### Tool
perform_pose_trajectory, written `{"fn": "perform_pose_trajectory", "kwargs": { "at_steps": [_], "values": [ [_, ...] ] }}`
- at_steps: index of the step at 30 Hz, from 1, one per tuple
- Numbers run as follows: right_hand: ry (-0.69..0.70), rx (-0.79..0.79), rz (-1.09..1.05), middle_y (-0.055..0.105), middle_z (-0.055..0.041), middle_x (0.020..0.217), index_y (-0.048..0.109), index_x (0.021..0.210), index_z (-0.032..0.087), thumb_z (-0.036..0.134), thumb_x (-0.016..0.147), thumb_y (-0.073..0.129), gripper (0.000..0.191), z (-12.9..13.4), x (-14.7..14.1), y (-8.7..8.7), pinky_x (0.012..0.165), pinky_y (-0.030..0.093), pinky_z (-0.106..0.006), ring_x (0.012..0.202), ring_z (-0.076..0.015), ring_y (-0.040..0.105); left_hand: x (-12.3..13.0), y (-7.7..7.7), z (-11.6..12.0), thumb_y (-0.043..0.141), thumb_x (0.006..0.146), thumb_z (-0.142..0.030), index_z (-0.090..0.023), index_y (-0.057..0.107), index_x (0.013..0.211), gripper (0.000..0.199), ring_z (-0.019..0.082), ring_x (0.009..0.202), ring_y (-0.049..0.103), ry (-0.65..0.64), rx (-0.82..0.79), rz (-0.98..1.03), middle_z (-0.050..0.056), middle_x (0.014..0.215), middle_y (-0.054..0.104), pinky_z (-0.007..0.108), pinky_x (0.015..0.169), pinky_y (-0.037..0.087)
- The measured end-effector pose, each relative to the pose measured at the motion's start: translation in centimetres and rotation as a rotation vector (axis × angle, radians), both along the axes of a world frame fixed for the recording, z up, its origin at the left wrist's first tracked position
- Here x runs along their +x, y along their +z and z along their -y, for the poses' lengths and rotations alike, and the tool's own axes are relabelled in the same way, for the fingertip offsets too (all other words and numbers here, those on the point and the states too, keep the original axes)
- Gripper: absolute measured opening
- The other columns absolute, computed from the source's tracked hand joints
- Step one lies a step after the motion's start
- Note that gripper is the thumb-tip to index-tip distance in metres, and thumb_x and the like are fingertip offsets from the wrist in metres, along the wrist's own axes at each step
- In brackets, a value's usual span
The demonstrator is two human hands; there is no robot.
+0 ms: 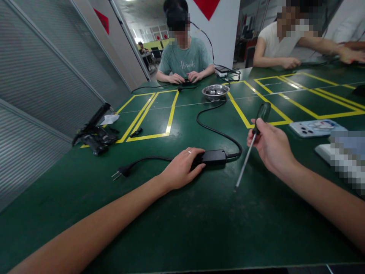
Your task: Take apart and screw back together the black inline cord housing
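My left hand (182, 168) grips the left end of a black power adapter (214, 157) lying on the green table, thumb on the near side and fingers over the far side. From that end a short cord runs left to a two-pin plug (123, 171). A longer black cable (216, 131) leaves the other end and curves back toward a metal bowl (216, 91). In my right hand (269, 142) is a screwdriver (247, 161) with a dark green handle, its shaft slanting down and left. The tip is to the right of the adapter, apart from it.
Black bagged parts (98, 139) and a small black piece (136, 132) lie at the left. A patterned phone (318, 128) and a partly blurred white object (323, 152) are at the right. Yellow tape (148, 137) marks the table (182, 236). People sit across it.
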State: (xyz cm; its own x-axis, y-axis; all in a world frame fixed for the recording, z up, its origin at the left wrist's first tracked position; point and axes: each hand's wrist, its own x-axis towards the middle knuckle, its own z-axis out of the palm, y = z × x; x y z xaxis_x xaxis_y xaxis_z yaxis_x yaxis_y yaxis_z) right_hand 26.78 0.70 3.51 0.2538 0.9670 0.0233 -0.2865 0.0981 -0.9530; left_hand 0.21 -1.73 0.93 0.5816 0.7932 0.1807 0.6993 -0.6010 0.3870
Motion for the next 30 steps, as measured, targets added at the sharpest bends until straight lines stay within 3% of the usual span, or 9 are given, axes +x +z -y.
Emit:
{"fn": "perform_pose_trajectory", "kwargs": {
  "at_steps": [5, 8, 12, 15, 19, 22, 25, 30],
  "values": [
    [-0.034, -0.006, 0.369, 0.050, 0.0021, 0.060, 0.060, 0.075, 0.019, 0.045, 0.081, 0.063, 0.027, -2.2, 2.5, -0.5, 0.040, 0.031, -0.022, 0.047, -0.0085, 0.044, 0.0, -0.2, 0.0, 0.049, 0.094, -0.036, -0.021, 0.042, 0.128, 0.038, 0.024, 0.112, 0.055, -0.002, 0.006, 0.005, 0.010, 0.121, 0.056, 0.043, 0.099, 0.045],
    [-0.081, 0.023, 0.775, 0.055, -0.0003, 0.060, 0.064, 0.074, 0.019, 0.049, 0.083, 0.058, 0.031, -3.1, 3.8, -1.4, 0.046, 0.035, -0.026, 0.051, -0.0129, 0.049, -0.1, -0.2, 0.0, 0.048, 0.094, -0.037, -0.021, 0.041, 0.130, 0.040, 0.024, 0.112, 0.055, -0.008, 0.000, 0.014, 0.010, 0.122, 0.056, 0.044, 0.100, 0.045],
    [-0.088, -0.016, 1.179, 0.070, -0.0074, 0.077, 0.071, 0.098, 0.016, 0.048, 0.083, 0.056, 0.038, -3.9, 4.8, -2.1, 0.061, 0.044, -0.033, 0.066, -0.0214, 0.062, -0.1, -0.2, 0.1, 0.049, 0.094, -0.037, -0.023, 0.033, 0.139, 0.050, 0.024, 0.119, 0.052, -0.024, 0.007, 0.025, 0.010, 0.133, 0.051, 0.045, 0.104, 0.042],
    [-0.093, -0.087, 1.279, 0.072, -0.0121, 0.089, 0.071, 0.105, 0.013, 0.047, 0.082, 0.057, 0.043, -4.6, 5.4, -2.5, 0.065, 0.047, -0.033, 0.076, -0.0246, 0.065, -0.2, -0.2, 0.1, 0.050, 0.094, -0.036, -0.024, 0.030, 0.142, 0.054, 0.025, 0.125, 0.049, -0.030, 0.019, 0.029, 0.010, 0.138, 0.048, 0.047, 0.107, 0.040],
    [-0.005, -0.138, 1.449, 0.070, -0.0130, 0.084, 0.072, 0.105, 0.014, 0.045, 0.085, 0.053, 0.041, -5.2, 5.9, -3.4, 0.064, 0.045, -0.035, 0.076, -0.0264, 0.065, -0.3, -0.1, 0.0, 0.050, 0.094, -0.034, -0.028, 0.029, 0.145, 0.056, 0.024, 0.133, 0.041, -0.103, 0.039, -0.006, 0.009, 0.149, 0.037, 0.046, 0.111, 0.036],
    [0.025, -0.149, 1.552, 0.069, -0.0145, 0.092, 0.068, 0.115, 0.016, 0.046, 0.086, 0.051, 0.045, -5.4, 5.9, -3.9, 0.066, 0.044, -0.035, 0.080, -0.0275, 0.064, -0.2, -0.1, -0.1, 0.049, 0.095, -0.032, -0.030, 0.035, 0.143, 0.050, 0.024, 0.137, 0.037, -0.164, 0.060, -0.045, 0.007, 0.154, 0.031, 0.046, 0.112, 0.035],
    [0.025, -0.137, 1.575, 0.066, -0.0149, 0.101, 0.062, 0.124, 0.017, 0.046, 0.086, 0.050, 0.049, -5.4, 5.9, -4.2, 0.067, 0.045, -0.034, 0.084, -0.0267, 0.063, -0.2, -0.1, -0.2, 0.050, 0.095, -0.033, -0.027, 0.037, 0.142, 0.049, 0.024, 0.135, 0.039, -0.170, 0.069, -0.038, 0.009, 0.150, 0.035, 0.048, 0.111, 0.035],
    [0.033, -0.106, 1.580, 0.063, -0.0153, 0.104, 0.062, 0.122, 0.017, 0.048, 0.088, 0.047, 0.049, -5.4, 6.0, -4.2, 0.068, 0.045, -0.036, 0.083, -0.0265, 0.062, 0.0, 0.0, -0.3, 0.052, 0.094, -0.030, -0.023, 0.044, 0.133, 0.041, 0.023, 0.126, 0.048, -0.171, 0.058, -0.009, 0.010, 0.141, 0.045, 0.047, 0.106, 0.041]
  ]
}}
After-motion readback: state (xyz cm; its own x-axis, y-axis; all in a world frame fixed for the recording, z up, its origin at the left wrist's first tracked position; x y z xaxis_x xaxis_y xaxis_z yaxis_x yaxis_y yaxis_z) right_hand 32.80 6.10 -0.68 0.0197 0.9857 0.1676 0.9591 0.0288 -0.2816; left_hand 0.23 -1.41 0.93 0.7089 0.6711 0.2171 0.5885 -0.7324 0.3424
